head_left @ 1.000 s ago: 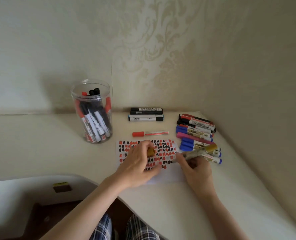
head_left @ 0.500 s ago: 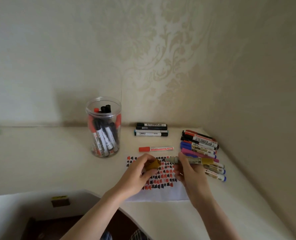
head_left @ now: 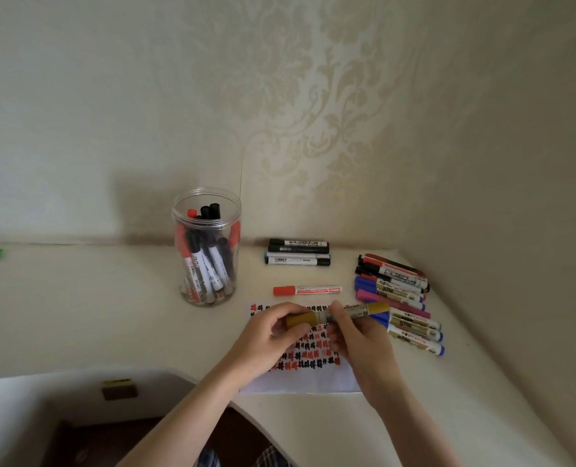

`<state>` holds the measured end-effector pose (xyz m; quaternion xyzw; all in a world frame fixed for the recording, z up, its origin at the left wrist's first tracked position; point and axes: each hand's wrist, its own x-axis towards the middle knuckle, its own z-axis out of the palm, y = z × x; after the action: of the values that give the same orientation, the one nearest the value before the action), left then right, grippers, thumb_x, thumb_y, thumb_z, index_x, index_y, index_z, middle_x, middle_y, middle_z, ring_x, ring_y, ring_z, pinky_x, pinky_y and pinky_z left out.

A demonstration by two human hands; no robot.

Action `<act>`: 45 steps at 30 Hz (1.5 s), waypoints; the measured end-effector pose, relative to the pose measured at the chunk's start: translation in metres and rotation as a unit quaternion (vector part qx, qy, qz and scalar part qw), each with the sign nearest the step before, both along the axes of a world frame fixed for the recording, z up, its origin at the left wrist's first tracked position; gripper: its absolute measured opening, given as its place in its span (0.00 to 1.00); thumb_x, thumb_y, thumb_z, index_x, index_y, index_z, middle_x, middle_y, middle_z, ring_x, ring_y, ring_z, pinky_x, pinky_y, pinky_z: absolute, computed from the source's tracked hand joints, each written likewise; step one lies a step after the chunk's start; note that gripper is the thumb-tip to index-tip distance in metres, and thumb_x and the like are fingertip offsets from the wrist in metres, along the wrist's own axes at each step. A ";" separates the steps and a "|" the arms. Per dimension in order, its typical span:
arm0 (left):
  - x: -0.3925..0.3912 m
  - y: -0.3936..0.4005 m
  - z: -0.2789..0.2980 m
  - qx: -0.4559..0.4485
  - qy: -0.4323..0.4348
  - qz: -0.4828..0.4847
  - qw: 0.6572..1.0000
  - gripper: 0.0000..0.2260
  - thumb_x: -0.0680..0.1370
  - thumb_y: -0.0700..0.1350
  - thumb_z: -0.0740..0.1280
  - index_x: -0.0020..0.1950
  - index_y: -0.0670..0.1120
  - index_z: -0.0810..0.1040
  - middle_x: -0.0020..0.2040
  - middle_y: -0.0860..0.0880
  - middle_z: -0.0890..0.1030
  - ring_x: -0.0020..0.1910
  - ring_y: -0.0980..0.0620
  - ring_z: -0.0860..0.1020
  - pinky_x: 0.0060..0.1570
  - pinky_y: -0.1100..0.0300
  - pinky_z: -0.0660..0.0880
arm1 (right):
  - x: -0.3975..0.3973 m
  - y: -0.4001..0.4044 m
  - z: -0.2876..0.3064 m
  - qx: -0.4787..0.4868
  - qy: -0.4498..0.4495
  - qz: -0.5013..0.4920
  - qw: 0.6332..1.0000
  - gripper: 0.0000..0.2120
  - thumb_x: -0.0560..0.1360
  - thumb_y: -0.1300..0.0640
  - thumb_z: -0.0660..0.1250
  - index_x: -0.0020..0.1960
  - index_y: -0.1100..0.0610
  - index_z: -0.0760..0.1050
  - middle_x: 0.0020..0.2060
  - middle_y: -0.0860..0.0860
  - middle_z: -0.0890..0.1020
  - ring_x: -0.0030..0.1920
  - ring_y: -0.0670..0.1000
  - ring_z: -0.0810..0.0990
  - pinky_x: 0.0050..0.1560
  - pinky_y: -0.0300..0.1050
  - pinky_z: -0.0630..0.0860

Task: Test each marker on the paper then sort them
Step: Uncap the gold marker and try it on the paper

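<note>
A gold marker (head_left: 344,315) lies level just below the frame's centre, its gold cap (head_left: 300,320) at its left end, seemingly seated. Under it, white paper (head_left: 307,379) carries rows of red and black test marks. A clear jar (head_left: 206,247) of markers stands left of centre. A red marker (head_left: 307,290), black markers (head_left: 298,251) and a mixed row (head_left: 398,298) lie above and right.

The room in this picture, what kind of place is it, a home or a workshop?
Probably a home, at a desk set into a corner. The walls carry patterned wallpaper, and a clear jar of markers stands beside marked paper, with no workshop tools in view.
</note>
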<state>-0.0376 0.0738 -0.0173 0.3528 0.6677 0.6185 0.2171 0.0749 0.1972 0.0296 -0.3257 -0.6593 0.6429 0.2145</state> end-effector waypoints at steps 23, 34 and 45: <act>-0.007 -0.008 0.043 -0.019 0.155 -0.022 0.988 0.12 0.76 0.40 0.70 0.58 0.52 0.79 0.52 0.57 0.82 0.50 0.58 0.81 0.52 0.62 0.79 | 0.038 0.026 0.010 -0.006 0.076 0.009 0.997 0.22 0.68 0.43 0.71 0.57 0.53 0.80 0.48 0.50 0.85 0.48 0.50 0.83 0.51 0.44 0.79; 0.004 0.002 0.032 -0.092 0.245 -0.009 0.965 0.15 0.74 0.56 0.69 0.61 0.58 0.76 0.55 0.63 0.78 0.54 0.64 0.77 0.58 0.61 0.75 | 0.055 0.051 -0.017 0.517 -0.010 0.051 0.854 0.10 0.72 0.48 0.72 0.52 0.50 0.83 0.43 0.42 0.82 0.42 0.42 0.80 0.44 0.42 0.80; -0.048 0.040 0.022 -0.278 0.380 0.125 0.873 0.17 0.79 0.50 0.67 0.66 0.47 0.75 0.63 0.50 0.76 0.60 0.52 0.74 0.60 0.60 0.70 | 0.084 0.109 -0.037 0.542 -0.231 -0.041 0.807 0.13 0.71 0.46 0.74 0.55 0.42 0.82 0.54 0.45 0.82 0.54 0.52 0.76 0.50 0.47 0.62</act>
<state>-0.0853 0.1136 0.0046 0.3992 0.8818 0.2474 -0.0434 0.1587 0.3062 -0.0078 -0.3222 -0.9166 0.0769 0.2241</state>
